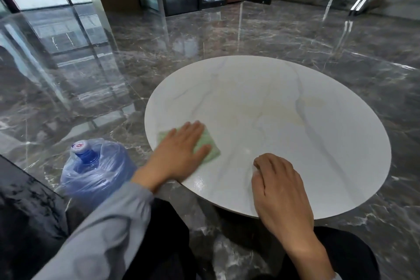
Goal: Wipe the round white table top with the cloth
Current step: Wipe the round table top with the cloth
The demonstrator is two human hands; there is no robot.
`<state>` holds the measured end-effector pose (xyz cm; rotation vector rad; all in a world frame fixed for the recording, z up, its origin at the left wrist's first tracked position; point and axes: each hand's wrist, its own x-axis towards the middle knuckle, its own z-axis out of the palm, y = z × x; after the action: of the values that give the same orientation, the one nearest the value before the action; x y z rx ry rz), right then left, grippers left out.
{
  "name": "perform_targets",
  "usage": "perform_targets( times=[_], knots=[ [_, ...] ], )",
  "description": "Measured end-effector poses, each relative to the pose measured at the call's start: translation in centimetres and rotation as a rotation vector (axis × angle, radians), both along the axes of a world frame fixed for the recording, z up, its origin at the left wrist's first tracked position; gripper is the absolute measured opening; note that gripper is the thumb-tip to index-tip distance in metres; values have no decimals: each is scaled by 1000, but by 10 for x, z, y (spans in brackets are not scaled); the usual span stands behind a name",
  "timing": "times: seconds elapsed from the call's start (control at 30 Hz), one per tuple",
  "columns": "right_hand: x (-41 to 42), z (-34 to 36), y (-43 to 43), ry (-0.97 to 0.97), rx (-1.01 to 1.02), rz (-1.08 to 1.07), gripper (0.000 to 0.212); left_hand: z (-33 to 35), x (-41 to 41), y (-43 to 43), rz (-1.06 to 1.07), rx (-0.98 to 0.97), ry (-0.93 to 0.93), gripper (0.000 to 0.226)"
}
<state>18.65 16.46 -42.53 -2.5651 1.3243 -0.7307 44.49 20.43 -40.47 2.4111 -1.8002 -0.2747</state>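
Left hand (179, 152) presses flat, fingers spread, on one green cloth (208, 146) near the left edge of one round white bench (295, 120). Right hand (280, 191) rests loosely curled, empty, at the near edge. One water jug (95, 168) stands on the floor.

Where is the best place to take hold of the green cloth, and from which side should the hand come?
Probably the far right corner of the green cloth. It lies flat on the table top, and the left hand presses on most of it. That corner shows bare, so the right hand could pinch it from the right.
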Motion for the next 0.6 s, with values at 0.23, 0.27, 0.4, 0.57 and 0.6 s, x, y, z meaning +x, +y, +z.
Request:
perform_targets(
  times=[0.23, 0.27, 0.4, 0.57, 0.6],
  knots=[
    [1, 2, 1, 7, 17, -21, 25, 3, 109, -49, 183, 76, -69, 73],
    [2, 1, 2, 2, 16, -22, 25, 3, 103, -48, 172, 76, -71, 73],
    [2, 3, 4, 7, 29, -18, 28, -2, 39, -11, 12, 26, -56, 84],
    [4, 6, 2, 52, 54, -22, 28, -8, -63, 50, -344, -24, -96, 78],
    [4, 7, 2, 54, 59, -22, 29, -8, -68, 55, -363, -42, -80, 76]
  ],
)
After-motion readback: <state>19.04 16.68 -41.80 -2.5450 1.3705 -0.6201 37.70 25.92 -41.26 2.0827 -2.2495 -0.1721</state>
